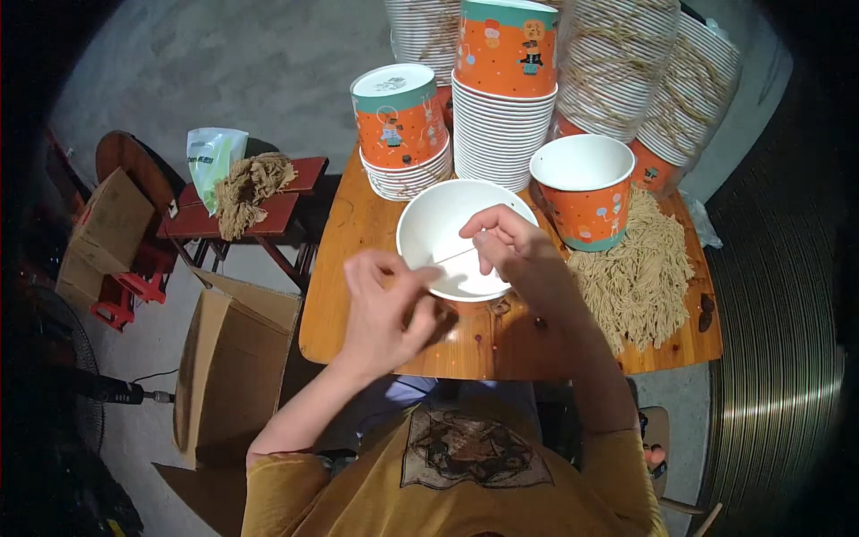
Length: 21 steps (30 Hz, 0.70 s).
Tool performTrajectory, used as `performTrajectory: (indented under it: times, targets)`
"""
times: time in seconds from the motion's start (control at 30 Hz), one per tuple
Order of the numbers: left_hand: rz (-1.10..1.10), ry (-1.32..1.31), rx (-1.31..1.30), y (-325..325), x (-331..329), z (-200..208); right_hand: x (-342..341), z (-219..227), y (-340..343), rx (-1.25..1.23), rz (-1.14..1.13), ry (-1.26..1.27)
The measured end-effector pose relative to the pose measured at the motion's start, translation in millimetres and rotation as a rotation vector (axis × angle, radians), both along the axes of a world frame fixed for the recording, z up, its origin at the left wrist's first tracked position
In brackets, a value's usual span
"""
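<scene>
A wide white paper bucket [419,234] stands at the middle of the table, its mouth facing up. Over it, a thin strand of cord [455,255] runs between the fingertips of my two hands. My left hand [386,300] is somewhat blurred, with thumb and fingers drawn together at one end of the strand. At the other end, my right hand [510,240] has its fingers curled in a pinch above the bucket's right side. Right of it, an orange bucket [586,206] with a green base band sits upright against a heap of tan cords [640,277].
Behind stand upside-down bucket stacks [504,125], [403,125] and wrapped stacks tied with cord [617,72]. To the left, a red bench [295,174] carries a cord bundle [255,188] and a plastic bag [213,161]. An open cardboard box [237,367] stands beside the wooden table [335,295].
</scene>
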State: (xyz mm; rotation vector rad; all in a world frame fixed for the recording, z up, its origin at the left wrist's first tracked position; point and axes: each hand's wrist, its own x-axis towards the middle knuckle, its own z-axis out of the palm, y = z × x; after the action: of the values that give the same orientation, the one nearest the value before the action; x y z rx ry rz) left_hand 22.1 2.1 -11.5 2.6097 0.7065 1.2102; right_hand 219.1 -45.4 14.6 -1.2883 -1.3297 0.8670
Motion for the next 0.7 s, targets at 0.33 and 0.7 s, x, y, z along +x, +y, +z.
performTrajectory:
  times: [0.33, 0.7]
  targets:
    - [0.019, 0.154, 0.192, 33.2, -31.0, -8.2, 19.1, 26.5, -13.6, 0.023, 0.122, 0.564]
    - [-0.117, 0.165, 0.162, 121.1, -62.4, -7.7, 40.0, 31.5, -23.0, 0.309, 0.19, 1.236]
